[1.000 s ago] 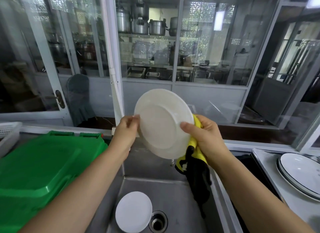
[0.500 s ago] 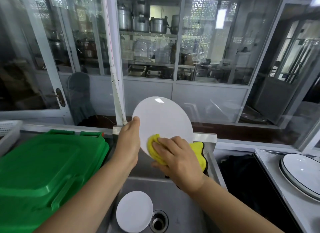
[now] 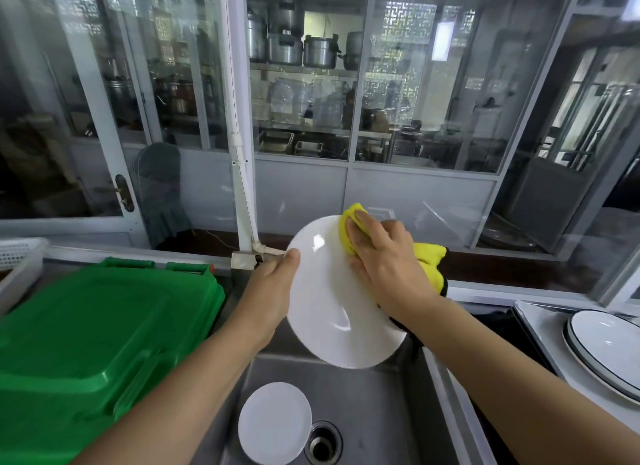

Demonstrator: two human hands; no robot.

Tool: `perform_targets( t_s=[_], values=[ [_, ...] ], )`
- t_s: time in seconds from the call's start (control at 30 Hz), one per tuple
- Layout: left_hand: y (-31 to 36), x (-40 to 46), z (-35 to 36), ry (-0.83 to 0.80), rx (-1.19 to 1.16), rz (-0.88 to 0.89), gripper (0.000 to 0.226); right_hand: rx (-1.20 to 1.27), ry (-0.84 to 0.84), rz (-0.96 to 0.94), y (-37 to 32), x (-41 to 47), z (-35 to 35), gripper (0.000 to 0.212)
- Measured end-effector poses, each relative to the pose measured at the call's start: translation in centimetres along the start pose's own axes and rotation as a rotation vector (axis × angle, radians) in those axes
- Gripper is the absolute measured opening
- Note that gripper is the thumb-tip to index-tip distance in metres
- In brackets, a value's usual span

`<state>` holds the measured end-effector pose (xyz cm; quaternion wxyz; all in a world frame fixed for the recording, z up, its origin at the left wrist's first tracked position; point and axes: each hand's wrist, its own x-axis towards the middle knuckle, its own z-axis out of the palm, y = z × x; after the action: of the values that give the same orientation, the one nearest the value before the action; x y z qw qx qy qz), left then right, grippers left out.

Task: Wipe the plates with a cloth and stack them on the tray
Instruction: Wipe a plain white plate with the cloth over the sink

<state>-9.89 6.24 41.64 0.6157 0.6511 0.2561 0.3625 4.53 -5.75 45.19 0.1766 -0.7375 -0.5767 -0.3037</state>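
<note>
Cloth now at plate's top edge

Soft daylight through the glass partition ahead of me; small glints on my plate; wide-angle bending at edges.

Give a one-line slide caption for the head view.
Left hand holds a white plate over the sink while the right hand wipes it with a yellow cloth.
</note>
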Motion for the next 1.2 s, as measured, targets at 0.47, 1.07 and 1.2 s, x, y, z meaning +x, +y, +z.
perform_targets(
  t_s=[0.47,1.07,1.2],
  values=[
    [-1.9,1.5,-3.7,0.034,-0.173,-0.044,0.025,0.108,-0.043,-0.223,-9.9,-4.6,4.1,0.050],
    [-5.6,-2.5,8.9,-0.355,0.042,-0.164,0.028,-0.286,-0.110,0.430,4.8,-21.0,-4.2,0.045],
    [-7.1,-4.0,14.5,-0.397,0.086,-0.216,0.026,-0.293,-0.048,0.662,8.9,-27.7,-6.7,0.029]
  ],
)
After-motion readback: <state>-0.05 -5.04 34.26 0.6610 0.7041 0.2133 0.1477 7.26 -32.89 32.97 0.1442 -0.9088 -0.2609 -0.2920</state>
